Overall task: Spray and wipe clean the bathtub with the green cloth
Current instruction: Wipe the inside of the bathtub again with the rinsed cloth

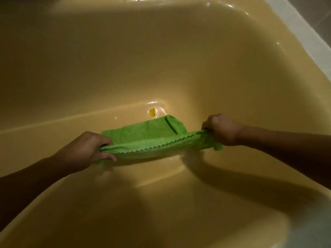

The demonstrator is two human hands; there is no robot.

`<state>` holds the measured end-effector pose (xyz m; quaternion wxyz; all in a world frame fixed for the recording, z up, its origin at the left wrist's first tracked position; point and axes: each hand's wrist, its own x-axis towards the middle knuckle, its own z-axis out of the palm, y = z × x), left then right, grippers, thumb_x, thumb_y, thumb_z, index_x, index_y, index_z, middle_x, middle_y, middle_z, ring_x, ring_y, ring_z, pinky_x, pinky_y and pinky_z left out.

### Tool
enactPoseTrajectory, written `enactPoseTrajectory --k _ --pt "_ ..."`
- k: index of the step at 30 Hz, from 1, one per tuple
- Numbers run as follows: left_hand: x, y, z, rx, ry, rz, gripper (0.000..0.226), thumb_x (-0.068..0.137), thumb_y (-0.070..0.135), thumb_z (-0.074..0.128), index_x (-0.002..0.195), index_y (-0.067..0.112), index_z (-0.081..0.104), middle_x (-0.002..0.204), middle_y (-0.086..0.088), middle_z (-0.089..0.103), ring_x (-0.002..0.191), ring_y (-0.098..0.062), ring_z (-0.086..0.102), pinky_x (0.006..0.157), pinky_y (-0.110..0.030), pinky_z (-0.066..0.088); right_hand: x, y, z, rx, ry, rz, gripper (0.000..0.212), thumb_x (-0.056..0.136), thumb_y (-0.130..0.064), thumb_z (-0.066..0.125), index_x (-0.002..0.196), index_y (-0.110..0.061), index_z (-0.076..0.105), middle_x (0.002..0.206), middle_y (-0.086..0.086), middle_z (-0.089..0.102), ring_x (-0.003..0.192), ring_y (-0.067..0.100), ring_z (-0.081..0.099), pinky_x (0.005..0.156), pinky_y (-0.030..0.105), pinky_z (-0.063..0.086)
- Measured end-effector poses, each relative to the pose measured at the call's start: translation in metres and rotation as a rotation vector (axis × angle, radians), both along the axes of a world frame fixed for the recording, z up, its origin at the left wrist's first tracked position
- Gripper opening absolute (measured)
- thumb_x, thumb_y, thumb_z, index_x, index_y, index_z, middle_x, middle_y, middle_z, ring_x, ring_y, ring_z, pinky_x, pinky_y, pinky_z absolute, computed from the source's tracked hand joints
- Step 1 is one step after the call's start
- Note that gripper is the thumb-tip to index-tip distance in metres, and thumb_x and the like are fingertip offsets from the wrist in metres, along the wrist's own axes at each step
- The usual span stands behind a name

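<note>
Leaning over the bathtub (161,51), the person has the green cloth (143,135) pulled out between both hands, low over the tub floor near a corner. The left hand (86,149) grips one end and the right hand (222,129) the other. The fingers (109,157) on each side are curled tight round bunched fabric, so neither hand is free. The cloth's long axis runs across the view from left to right, rising a little toward the right hand, which reaches farther into the tub, while the left sits nearer the person. The near zigzag edge is drawn taut between the two fists. The far part hangs back as a loose flap with one corner folded over on itself, and I cannot tell whether it rests on the tub floor or hangs just above it. Just beyond that flap a small yellow scrap (152,112) lies on the floor, apart from the cloth. Droplets shine on the enamel nearby, so the surface looks wet, though no spray bottle is in sight. To my eye the cloth is being straightened or folded before wiping. The next stroke would need it brought down flat, and either hand seems equally placed to press it.
</note>
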<state>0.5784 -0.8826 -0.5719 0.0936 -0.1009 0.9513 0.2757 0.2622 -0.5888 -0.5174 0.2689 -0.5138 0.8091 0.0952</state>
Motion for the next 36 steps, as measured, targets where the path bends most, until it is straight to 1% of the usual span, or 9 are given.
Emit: enactPoseTrajectory --k 3,5,9,12,19,26,29,32,36 --pt "0.0 -0.005 -0.019 0.048 -0.026 0.176 0.043 0.065 0.058 0.079 0.081 0.018 0.077 0.075 0.007 0.064 0.068 -0.009 0.059 0.061 -0.034 0.047 -0.013 -0.009 -0.014 -0.1 -0.219 -0.378 0.037 0.091 0.006 0.052 0.09 -0.025 0.072 0.096 0.002 0.072 0.088 0.022 0.067 0.079 0.039 0.057" --pt "0.001 -0.012 -0.031 0.108 -0.103 0.36 0.031 0.069 0.045 0.087 0.083 0.019 0.079 0.078 0.003 0.07 0.072 -0.016 0.065 0.067 -0.037 0.052 -0.018 -0.017 -0.023 -0.126 -0.278 -0.503 0.037 0.094 0.005 0.049 0.093 -0.024 0.072 0.092 0.001 0.071 0.081 0.018 0.065 0.072 0.035 0.058" --pt "-0.004 -0.024 -0.056 0.133 -0.035 0.605 0.016 0.081 0.029 0.086 0.089 0.02 0.076 0.082 0.003 0.071 0.076 -0.015 0.066 0.065 -0.027 0.046 -0.024 -0.046 -0.043 -0.112 -0.162 -0.418 0.025 0.094 -0.004 0.053 0.103 -0.019 0.071 0.097 0.003 0.067 0.08 0.016 0.06 0.057 0.018 0.043" --pt "-0.013 -0.033 -0.074 0.125 -0.058 0.713 0.018 0.085 0.03 0.084 0.093 0.016 0.075 0.085 -0.002 0.069 0.072 -0.012 0.058 0.061 -0.025 0.041 -0.031 -0.07 -0.065 -0.086 -0.068 -0.385 0.026 0.093 -0.004 0.054 0.109 -0.01 0.075 0.106 0.009 0.07 0.084 0.019 0.058 0.066 0.023 0.043" --pt "-0.036 -0.05 -0.131 0.025 -0.159 0.754 0.018 0.096 0.023 0.072 0.096 0.006 0.077 0.089 -0.014 0.067 0.09 -0.036 0.063 0.073 -0.032 0.035 -0.046 -0.112 -0.126 -0.123 0.01 -0.488 0.024 0.096 -0.011 0.06 0.118 -0.013 0.07 0.124 0.015 0.065 0.104 0.03 0.065 0.08 0.031 0.052" --pt "-0.049 -0.05 -0.166 -0.098 -0.226 0.765 0.011 0.09 0.025 0.073 0.099 0.019 0.074 0.112 -0.017 0.062 0.107 -0.042 0.06 0.092 -0.046 0.046 -0.045 -0.134 -0.169 -0.012 -0.037 -0.284 0.056 0.092 0.001 0.061 0.145 -0.015 0.052 0.14 0.011 0.055 0.127 0.031 0.053 0.101 0.038 0.048" --pt "-0.058 -0.042 -0.166 -0.179 -0.325 0.687 0.028 0.093 0.037 0.069 0.119 0.026 0.063 0.122 -0.008 0.063 0.119 -0.033 0.058 0.101 -0.045 0.033 -0.036 -0.137 -0.181 0.07 -0.045 -0.217 0.043 0.094 -0.015 0.065 0.136 -0.01 0.057 0.129 0.014 0.058 0.116 0.032 0.058 0.096 0.041 0.052" --pt "-0.061 -0.038 -0.163 -0.32 -0.454 0.548 0.03 0.101 0.046 0.054 0.121 0.025 0.064 0.12 -0.003 0.065 0.118 -0.028 0.059 0.1 -0.044 0.028 -0.033 -0.135 -0.183 0.136 -0.011 -0.248 0.033 0.092 -0.024 0.065 0.121 -0.009 0.064 0.117 0.013 0.063 0.105 0.031 0.062 0.09 0.043 0.054" --pt "-0.056 -0.041 -0.15 -0.327 -0.385 0.508 0.031 0.102 0.047 0.053 0.117 0.025 0.067 0.115 -0.005 0.06 0.116 -0.029 0.056 0.096 -0.044 0.029 -0.047 -0.13 -0.165 0.079 0.029 -0.114 0.038 0.089 -0.038 0.065 0.121 -0.018 0.069 0.117 0.004 0.064 0.12 0.027 0.051 0.104 0.047 0.037"
